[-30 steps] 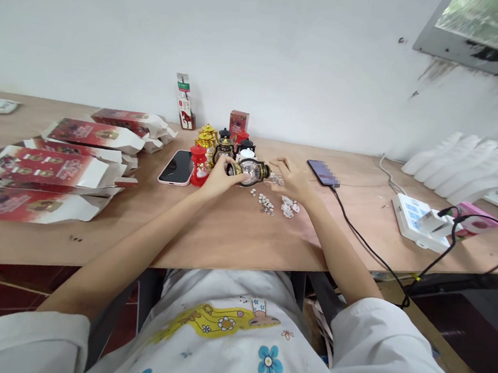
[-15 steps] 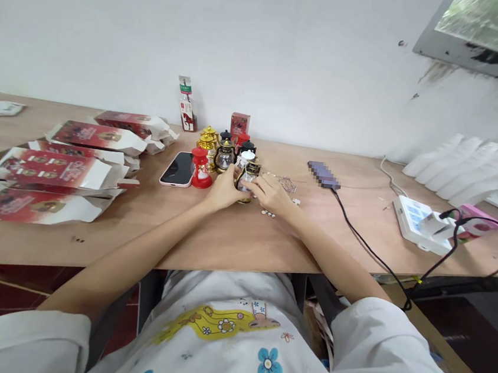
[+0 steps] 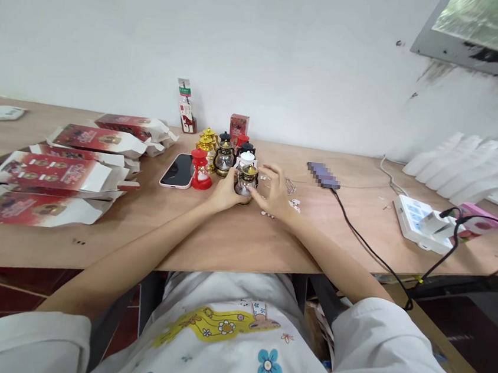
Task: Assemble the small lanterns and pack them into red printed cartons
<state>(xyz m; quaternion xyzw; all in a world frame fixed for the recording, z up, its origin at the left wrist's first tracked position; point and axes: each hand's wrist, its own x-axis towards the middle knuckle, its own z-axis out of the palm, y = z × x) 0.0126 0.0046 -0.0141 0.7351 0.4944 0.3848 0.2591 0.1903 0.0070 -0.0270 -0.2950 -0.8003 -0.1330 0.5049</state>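
Observation:
A small bronze-and-black toy lantern [image 3: 246, 180] with a clear globe stands upright near the middle of the table. My left hand [image 3: 225, 193] grips its left side, some fingers hidden behind it. On the other side, my right hand [image 3: 276, 196] has its fingers spread and curved, with the thumb close to the globe; whether it touches I cannot tell. Just behind stand a white lantern [image 3: 247, 159], another bronze lantern [image 3: 224, 159], a red lantern [image 3: 201, 171] and several more in gold, black and red. Small white pieces [image 3: 294, 204] lie right of my right hand.
Flattened red-and-white boxes [image 3: 61, 171] are piled at the left. A phone [image 3: 177, 170] lies beside the red lantern. To the right are a blurred-out phone [image 3: 324, 175] on a black cable, a white power strip [image 3: 420, 225] and white plastic pieces [image 3: 469, 165].
My right hand has drawn away to the right from the bronze lantern and spread its fingers. My left hand stays at the lantern, which now shows more fully.

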